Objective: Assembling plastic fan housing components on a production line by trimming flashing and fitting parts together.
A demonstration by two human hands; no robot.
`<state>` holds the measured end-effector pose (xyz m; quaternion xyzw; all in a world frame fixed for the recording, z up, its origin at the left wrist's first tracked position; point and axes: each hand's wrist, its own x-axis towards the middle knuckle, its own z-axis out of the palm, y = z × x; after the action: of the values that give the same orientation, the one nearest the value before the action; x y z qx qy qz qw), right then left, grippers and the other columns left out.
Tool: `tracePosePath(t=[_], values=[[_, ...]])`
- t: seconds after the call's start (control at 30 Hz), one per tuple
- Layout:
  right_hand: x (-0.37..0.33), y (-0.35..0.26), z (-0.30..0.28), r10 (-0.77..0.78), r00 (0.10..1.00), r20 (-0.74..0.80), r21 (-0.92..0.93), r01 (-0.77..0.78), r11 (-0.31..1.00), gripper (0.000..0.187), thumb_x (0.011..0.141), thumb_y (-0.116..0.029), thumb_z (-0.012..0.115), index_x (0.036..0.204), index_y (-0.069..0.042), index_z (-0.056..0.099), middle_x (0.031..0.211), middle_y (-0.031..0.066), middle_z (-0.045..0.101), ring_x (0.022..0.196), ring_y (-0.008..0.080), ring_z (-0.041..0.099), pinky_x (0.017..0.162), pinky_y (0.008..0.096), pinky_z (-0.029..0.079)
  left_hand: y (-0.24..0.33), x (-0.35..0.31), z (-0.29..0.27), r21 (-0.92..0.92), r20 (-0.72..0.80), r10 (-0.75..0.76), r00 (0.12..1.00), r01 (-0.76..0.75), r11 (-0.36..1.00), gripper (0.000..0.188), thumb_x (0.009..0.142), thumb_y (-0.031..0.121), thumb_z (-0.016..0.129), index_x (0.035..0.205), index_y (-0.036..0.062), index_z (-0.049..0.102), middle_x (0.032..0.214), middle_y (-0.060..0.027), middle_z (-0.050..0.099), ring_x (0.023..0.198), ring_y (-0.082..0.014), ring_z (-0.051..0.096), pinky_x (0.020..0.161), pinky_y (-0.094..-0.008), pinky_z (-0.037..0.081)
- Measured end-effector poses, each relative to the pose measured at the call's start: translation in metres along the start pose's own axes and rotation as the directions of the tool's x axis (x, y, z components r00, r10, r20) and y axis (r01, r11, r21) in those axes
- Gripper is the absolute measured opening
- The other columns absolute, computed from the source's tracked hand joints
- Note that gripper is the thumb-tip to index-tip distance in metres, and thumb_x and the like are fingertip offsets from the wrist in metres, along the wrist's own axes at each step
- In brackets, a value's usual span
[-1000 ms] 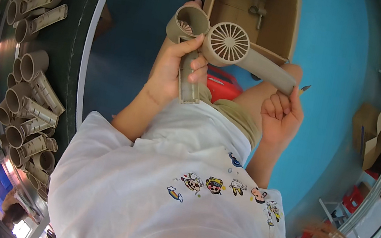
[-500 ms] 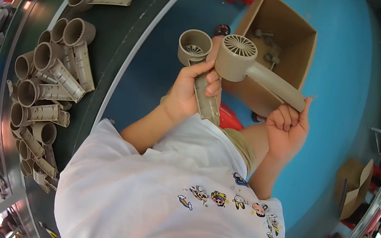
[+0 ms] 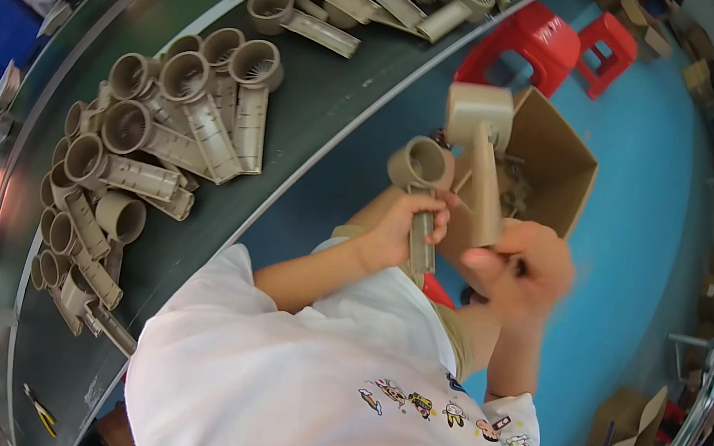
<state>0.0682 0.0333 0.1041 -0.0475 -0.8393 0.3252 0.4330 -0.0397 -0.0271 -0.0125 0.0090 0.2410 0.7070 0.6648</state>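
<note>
Beige casing [image 3: 421,174] fills curled left hand [image 3: 403,228]; blurred right hand [image 3: 533,270] pinches a second casing [image 3: 486,177].

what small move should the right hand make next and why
I'd probably have the right hand take a firmer hold slightly farther up the beige fan piece: it appears to be only at the handle's lower end, the wider head is at the opposite end, and the left hand is occupied gripping the open beige shell.

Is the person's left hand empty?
No, the left hand holds a beige part by its handle, with the round cup above the fingers.
</note>
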Motion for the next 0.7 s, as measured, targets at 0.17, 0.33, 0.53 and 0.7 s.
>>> tracePosePath(t=[0.17,0.33,0.53,0.7], values=[[0.035,-0.003,0.061,-0.446,0.829,0.338,-0.056,0.491,0.870,0.017,0.054,-0.005,0.061,0.057,-0.008,0.045,0.051,0.0011,0.038,0.043,0.0123,0.040,0.041,0.0254,0.031,-0.024,-0.017,-0.024,0.103,0.114,0.040,0.993,-0.051,0.993,0.011,0.075,0.014,0.049,0.080,0.0040,0.051,0.064,-0.0049,0.050,0.056,-0.0130,0.051,0.047,-0.0216,0.039],[0.049,0.000,0.136,-0.656,0.584,0.478,-0.162,0.793,0.588,0.017,0.057,-0.009,0.059,0.061,-0.009,0.043,0.054,-0.0001,0.038,0.046,0.0122,0.039,0.044,0.0233,0.031,-0.045,-0.023,-0.051,0.190,-0.027,-0.206,0.978,0.208,0.960,0.015,0.069,0.014,0.055,0.078,0.0028,0.050,0.064,-0.0072,0.052,0.053,-0.0136,0.054,0.042,-0.0219,0.043],[0.071,-0.014,0.186,-0.738,0.465,0.489,-0.141,0.877,0.459,0.015,0.058,-0.012,0.058,0.063,-0.010,0.044,0.055,-0.0004,0.037,0.048,0.0123,0.041,0.045,0.0239,0.032,-0.055,-0.044,-0.047,0.380,0.036,-0.164,0.986,0.139,0.914,0.019,0.067,0.011,0.059,0.078,0.0006,0.048,0.062,-0.0084,0.050,0.045,-0.0154,0.052,0.042,-0.0246,0.046],[0.081,-0.019,0.208,-0.744,0.449,0.495,-0.083,0.877,0.474,0.014,0.059,-0.012,0.057,0.065,-0.010,0.045,0.057,-0.0002,0.040,0.051,0.0129,0.044,0.048,0.0248,0.035,-0.063,-0.040,-0.054,0.463,0.064,-0.220,0.973,0.167,0.871,0.021,0.069,0.015,0.061,0.077,-0.0001,0.047,0.061,-0.0085,0.050,0.046,-0.0147,0.052,0.045,-0.0253,0.048]])
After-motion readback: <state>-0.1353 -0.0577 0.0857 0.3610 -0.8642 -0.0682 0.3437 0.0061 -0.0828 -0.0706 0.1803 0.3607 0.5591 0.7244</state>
